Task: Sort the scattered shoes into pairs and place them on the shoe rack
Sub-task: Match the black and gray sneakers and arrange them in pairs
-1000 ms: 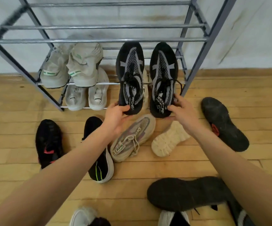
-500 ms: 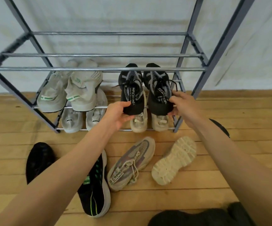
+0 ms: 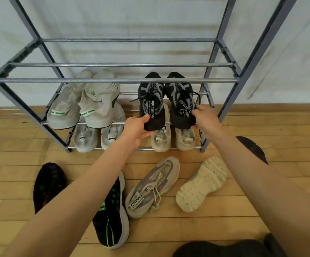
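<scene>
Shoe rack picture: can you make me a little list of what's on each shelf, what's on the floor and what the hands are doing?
Rack: grey metal shoe rack
Middle shelf: pale grey sneakers with green stripes; black-and-grey knit sneakers
Bottom shelf: white sneakers; beige sneakers
Hands: left hand and right hand each grip one black-and-grey heel
Floor: grey laced sneaker, cream-soled shoe sole-up, black green-striped sneaker, black shoe

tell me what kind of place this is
Probably a home entryway or a room corner used for shoe storage. A metal shoe rack stands before a pale wall on a wooden plank floor, with loose sneakers scattered in front. The left hand and right hand grip a black pair.
</scene>
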The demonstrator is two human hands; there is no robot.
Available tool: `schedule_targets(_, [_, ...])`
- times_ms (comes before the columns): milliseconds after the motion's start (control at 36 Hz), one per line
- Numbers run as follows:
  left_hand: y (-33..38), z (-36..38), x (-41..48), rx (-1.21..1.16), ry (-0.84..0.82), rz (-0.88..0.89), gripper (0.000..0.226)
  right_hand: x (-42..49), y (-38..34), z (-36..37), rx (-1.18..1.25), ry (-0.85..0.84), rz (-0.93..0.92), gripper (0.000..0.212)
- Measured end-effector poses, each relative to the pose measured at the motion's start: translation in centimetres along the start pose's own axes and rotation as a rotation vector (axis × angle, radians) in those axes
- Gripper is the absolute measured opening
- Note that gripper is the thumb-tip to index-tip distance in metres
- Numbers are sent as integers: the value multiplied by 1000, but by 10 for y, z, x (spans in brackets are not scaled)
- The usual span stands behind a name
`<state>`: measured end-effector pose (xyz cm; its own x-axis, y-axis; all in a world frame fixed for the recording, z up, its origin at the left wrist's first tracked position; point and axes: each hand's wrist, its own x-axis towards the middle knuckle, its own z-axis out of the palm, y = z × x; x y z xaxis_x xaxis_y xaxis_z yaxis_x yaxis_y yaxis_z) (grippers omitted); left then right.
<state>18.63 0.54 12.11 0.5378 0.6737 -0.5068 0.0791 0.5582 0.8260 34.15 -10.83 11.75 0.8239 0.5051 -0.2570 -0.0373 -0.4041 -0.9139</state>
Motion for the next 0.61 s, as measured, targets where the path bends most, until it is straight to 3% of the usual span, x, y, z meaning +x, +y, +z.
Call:
schedule_targets(222, [-17, -4, -3, 44, 28, 126, 39, -13, 10, 0, -32, -8, -54, 40])
schedule_targets(389, [-48, -4, -23, 302, 144, 287, 68, -48, 27, -12, -136, 66, -174, 40])
schedule_targets(500, [-80, 13, -50, 535, 10, 305, 63, -80, 54, -31, -162, 90, -245, 31])
schedule_targets(611, [-115, 34, -60, 794, -135, 280, 55, -93, 99, -59, -275, 107, -141, 33])
